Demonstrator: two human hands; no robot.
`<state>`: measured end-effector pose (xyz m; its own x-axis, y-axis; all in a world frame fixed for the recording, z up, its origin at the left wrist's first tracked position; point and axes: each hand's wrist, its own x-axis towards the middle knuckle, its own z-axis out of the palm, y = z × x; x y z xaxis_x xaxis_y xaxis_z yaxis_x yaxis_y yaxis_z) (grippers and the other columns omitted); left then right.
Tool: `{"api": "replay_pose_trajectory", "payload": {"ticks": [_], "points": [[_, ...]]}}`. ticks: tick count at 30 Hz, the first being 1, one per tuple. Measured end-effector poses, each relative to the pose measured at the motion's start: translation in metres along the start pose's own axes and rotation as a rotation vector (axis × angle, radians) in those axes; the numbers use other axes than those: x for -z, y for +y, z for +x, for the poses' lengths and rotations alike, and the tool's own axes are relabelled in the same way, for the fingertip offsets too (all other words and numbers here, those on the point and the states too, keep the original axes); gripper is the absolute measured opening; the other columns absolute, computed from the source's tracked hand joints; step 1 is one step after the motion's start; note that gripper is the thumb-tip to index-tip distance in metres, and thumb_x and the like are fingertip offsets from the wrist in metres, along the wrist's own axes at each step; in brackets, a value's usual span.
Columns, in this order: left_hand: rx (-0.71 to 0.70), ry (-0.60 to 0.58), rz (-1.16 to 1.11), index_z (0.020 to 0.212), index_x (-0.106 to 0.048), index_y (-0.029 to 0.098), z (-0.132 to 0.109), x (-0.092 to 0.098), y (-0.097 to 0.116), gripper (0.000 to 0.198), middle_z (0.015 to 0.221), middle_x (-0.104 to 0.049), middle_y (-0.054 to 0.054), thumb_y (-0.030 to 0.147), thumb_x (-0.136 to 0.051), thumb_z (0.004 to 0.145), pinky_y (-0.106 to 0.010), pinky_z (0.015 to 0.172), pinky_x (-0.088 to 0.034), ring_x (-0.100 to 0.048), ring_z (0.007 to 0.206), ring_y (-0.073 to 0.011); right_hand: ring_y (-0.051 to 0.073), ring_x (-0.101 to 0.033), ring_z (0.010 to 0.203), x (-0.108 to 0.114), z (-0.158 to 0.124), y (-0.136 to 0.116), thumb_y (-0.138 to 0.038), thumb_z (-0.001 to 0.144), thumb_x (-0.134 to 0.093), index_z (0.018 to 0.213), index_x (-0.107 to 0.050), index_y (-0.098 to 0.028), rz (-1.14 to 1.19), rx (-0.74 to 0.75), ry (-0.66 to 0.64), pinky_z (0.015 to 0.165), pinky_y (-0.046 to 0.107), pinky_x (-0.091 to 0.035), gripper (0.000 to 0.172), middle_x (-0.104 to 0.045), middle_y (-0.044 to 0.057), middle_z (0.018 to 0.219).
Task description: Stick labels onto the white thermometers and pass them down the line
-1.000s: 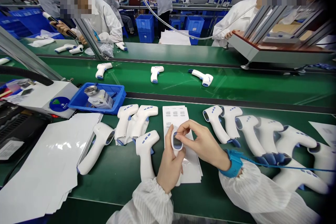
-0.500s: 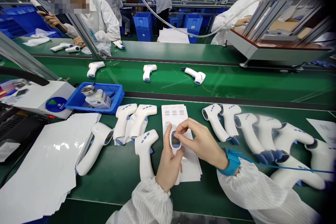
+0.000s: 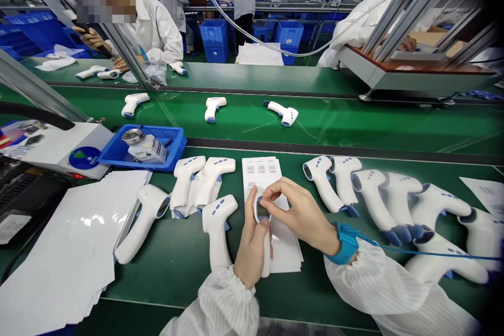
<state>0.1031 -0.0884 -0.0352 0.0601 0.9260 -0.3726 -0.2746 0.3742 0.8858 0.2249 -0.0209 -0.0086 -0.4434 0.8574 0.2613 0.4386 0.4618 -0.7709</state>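
My left hand point(image 3: 251, 253) is wrapped round a white handheld infrared thermometer point(image 3: 266, 262), its small dark screen point(image 3: 262, 211) facing me. At the upper edge of that screen, the thumb and fingertips of my right hand point(image 3: 301, 216) are pinched together; whatever they hold is too small to make out. Printed white sheets point(image 3: 262, 167) lie under both hands. Just left of my left hand rests another white thermometer point(image 3: 218, 226) with blue buttons. Two more thermometers point(image 3: 214, 178) lie behind it on small white papers.
Several thermometers point(image 3: 372, 199) lie in a row at right. On the left are a paper stack point(image 3: 66, 257), a thermometer point(image 3: 144, 220) and a blue tray point(image 3: 177, 149) holding a bottle point(image 3: 147, 147). Beyond runs a green conveyor point(image 3: 338, 123) carrying three thermometers; co-workers sit across it.
On the conveyor, the three thermometers have shifted left. The held thermometer has turned slightly in my left hand, while my right fingertips stay at its screen. A co-worker's hand at upper left has moved down.
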Motion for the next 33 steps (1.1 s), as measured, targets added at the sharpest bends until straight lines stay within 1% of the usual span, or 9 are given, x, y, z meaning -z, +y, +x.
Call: {"api": "replay_pose_trajectory", "payload": {"ticks": [9,14,18,20,23,27,29,31,33], "points": [[0.014,0.031,0.041,0.153,-0.008,0.024,0.0,-0.002,0.003,0.066,0.054,-0.042,0.006,0.039,-0.035,0.094,-0.025,0.043,-0.035,-0.034,0.039,-0.0119,0.022,-0.056,0.094,-0.007,-0.004,0.003,-0.019,0.09,-0.056,0.095,-0.056,-0.023,-0.103,0.069,0.17,0.081,0.038,-0.048,0.007,-0.061,0.007,0.097],[-0.042,-0.005,0.055,0.152,-0.009,0.027,0.0,0.002,0.0,0.072,0.079,-0.058,-0.002,0.043,-0.044,0.09,-0.027,0.044,-0.038,-0.037,0.041,-0.01,0.023,-0.055,0.105,-0.004,0.001,0.007,-0.024,0.079,-0.071,0.107,-0.057,-0.025,0.139,-0.029,-0.1,0.09,0.039,-0.048,0.031,-0.059,0.005,0.11],[-0.076,-0.064,0.017,0.151,-0.006,0.026,0.0,0.004,-0.001,0.082,0.079,-0.056,0.0,0.026,-0.05,0.082,-0.025,0.044,-0.037,-0.035,0.041,-0.0077,0.02,-0.058,0.098,-0.007,0.009,0.012,-0.026,0.089,-0.061,0.092,-0.064,-0.023,0.178,-0.037,-0.062,0.089,0.036,-0.046,0.005,-0.064,0.004,0.098],[-0.076,-0.064,-0.011,0.151,-0.007,0.025,0.001,0.005,0.0,0.083,0.072,-0.053,0.002,0.021,-0.049,0.08,-0.024,0.042,-0.035,-0.034,0.041,-0.0077,0.019,-0.059,0.095,-0.008,0.011,0.014,-0.025,0.093,-0.055,0.086,-0.065,-0.023,0.212,-0.047,-0.049,0.088,0.035,-0.046,0.012,-0.065,0.003,0.093],[-0.068,-0.05,-0.067,0.151,-0.007,0.029,0.002,0.005,0.0,0.087,0.097,-0.06,-0.005,0.017,-0.049,0.075,-0.024,0.04,-0.037,-0.038,0.041,-0.0053,0.02,-0.057,0.106,-0.01,0.006,0.017,-0.025,0.091,-0.056,0.102,-0.063,-0.024,0.274,-0.098,-0.098,0.097,0.037,-0.044,0.013,-0.063,0.004,0.106],[-0.03,-0.046,-0.109,0.151,-0.002,0.031,0.002,0.006,-0.004,0.093,0.107,-0.061,-0.007,0.015,-0.049,0.073,-0.023,0.039,-0.036,-0.038,0.038,-0.0037,0.022,-0.042,0.131,-0.017,-0.01,0.012,-0.025,0.085,-0.059,0.13,-0.045,-0.027,0.403,-0.22,-0.145,0.111,0.04,-0.035,0.047,-0.045,0.007,0.137],[-0.062,-0.011,-0.125,0.151,0.002,0.03,0.002,0.005,-0.005,0.094,0.114,-0.06,-0.009,0.016,-0.05,0.075,-0.025,0.046,-0.045,-0.052,0.049,-0.0091,0.023,-0.041,0.133,-0.022,-0.019,0.003,-0.029,0.084,-0.061,0.138,-0.035,-0.027,0.509,-0.379,-0.16,0.109,0.04,-0.038,0.06,-0.036,0.01,0.145],[-0.19,0.025,-0.132,0.152,0.005,0.029,0.002,0.005,-0.003,0.093,0.133,-0.051,-0.012,0.021,-0.052,0.079,-0.032,0.07,-0.054,-0.065,0.085,-0.0209,0.024,-0.05,0.125,-0.024,-0.024,-0.008,-0.033,0.086,-0.059,0.14,-0.032,-0.027,0.617,-0.514,-0.226,0.101,0.04,-0.045,0.061,-0.041,0.011,0.142],[-0.351,0.001,-0.093,0.152,0.006,0.029,0.001,0.004,0.004,0.092,0.151,-0.034,-0.011,0.029,-0.053,0.082,-0.041,0.097,-0.047,-0.049,0.125,-0.0307,0.023,-0.058,0.114,-0.021,-0.021,-0.014,-0.035,0.089,-0.055,0.134,-0.042,-0.025,0.631,-0.508,-0.327,0.095,0.038,-0.049,0.048,-0.055,0.01,0.127]]}}
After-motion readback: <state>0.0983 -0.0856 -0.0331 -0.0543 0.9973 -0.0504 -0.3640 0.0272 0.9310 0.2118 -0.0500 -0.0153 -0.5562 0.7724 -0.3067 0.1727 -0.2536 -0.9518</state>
